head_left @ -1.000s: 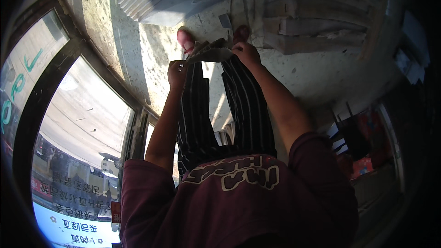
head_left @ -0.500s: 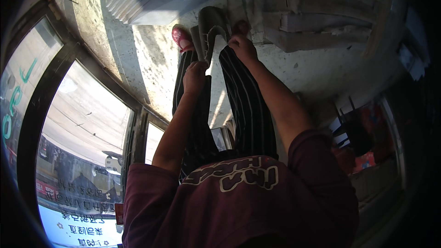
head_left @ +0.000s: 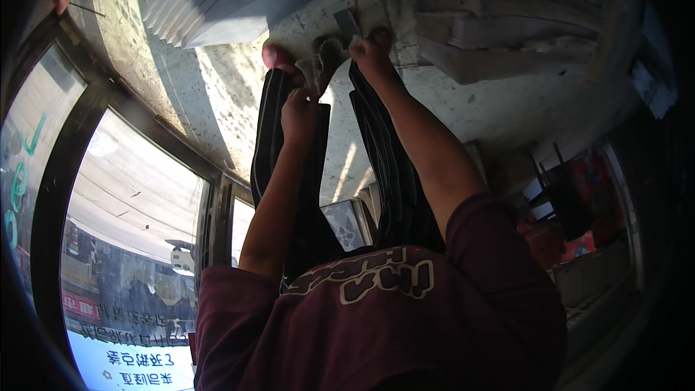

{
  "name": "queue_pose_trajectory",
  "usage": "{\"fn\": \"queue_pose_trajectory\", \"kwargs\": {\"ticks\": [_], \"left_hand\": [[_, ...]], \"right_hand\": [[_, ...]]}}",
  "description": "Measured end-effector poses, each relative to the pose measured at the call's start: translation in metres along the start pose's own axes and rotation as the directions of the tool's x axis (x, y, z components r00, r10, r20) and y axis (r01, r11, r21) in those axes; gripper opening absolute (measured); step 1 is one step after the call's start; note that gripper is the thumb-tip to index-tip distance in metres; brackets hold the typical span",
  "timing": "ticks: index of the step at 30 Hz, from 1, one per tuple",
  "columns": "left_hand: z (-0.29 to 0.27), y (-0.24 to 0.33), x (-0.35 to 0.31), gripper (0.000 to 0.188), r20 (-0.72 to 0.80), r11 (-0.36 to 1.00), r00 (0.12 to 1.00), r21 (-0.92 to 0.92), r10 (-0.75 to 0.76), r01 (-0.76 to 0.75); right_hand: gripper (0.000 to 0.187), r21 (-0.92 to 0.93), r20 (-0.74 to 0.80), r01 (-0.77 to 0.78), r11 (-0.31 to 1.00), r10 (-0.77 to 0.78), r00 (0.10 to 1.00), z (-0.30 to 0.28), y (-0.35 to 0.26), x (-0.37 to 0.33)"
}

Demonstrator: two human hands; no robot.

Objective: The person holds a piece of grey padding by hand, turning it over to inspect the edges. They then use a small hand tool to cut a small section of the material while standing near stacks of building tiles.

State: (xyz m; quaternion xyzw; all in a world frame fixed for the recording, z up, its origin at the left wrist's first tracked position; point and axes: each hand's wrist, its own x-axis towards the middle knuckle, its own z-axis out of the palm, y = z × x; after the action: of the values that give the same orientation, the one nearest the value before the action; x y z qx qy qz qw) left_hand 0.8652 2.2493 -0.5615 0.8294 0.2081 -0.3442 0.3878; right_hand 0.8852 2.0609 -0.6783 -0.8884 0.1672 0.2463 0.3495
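Observation:
A grey cloth-like piece (head_left: 330, 54) with a pale, ragged edge hangs between my hands, above the floor and between my feet. My left hand (head_left: 299, 110) is closed on its lower left edge, in front of my left shin. Farther out, my right hand (head_left: 371, 56) pinches its right side near my right knee. Parts of the piece are curled and dark, and its full shape is hidden. A flat grey rectangular part (head_left: 346, 23) sticks out beyond my right fingers. Below my hands are my black striped trousers (head_left: 271, 130), and beside the piece is a red shoe (head_left: 273, 56).
A stack of flat pale sheets (head_left: 217, 3) lies at the far left. Worn, layered boards or cartons (head_left: 499, 32) are piled at the far right. A dark-framed glass door (head_left: 137, 203) stands on the left. At the right is a black chair-like object (head_left: 566, 203).
The grey piece has gone from hanging long and open to more bunched and curled. My right hand has moved slightly outward and left, my left hand a little left. My legs have shifted.

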Motion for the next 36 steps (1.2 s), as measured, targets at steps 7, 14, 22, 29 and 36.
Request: {"fn": "queue_pose_trajectory", "kwargs": {"ticks": [7,14,22,29,36], "left_hand": [[-0.005,0.014,0.014,0.014,0.161,0.953,0.985,0.285,0.062,-0.107],[-0.005,0.016,0.034,0.011,0.279,0.872,0.947,0.411,0.158,-0.267],[-0.006,0.028,0.056,0.007,0.252,0.837,0.935,0.430,0.248,-0.338],[0.005,0.011,0.030,0.006,0.112,0.941,0.961,0.203,0.251,-0.270],[-0.041,0.034,-0.053,0.014,0.206,0.964,0.967,0.186,0.150,-0.190]], "right_hand": [[0.015,-0.055,0.055,-0.133,0.990,0.136,0.989,0.038,0.026,0.032],[0.011,-0.246,-0.028,-0.030,0.969,0.023,0.999,0.099,0.075,0.070],[0.012,-0.448,-0.019,-0.187,0.874,0.200,0.980,0.145,0.138,0.107],[0.014,-0.448,-0.003,-0.004,0.894,0.003,1.000,0.017,0.038,0.055],[0.011,-0.075,-0.123,0.018,0.997,-0.028,0.992,-0.108,-0.013,-0.032]]}}
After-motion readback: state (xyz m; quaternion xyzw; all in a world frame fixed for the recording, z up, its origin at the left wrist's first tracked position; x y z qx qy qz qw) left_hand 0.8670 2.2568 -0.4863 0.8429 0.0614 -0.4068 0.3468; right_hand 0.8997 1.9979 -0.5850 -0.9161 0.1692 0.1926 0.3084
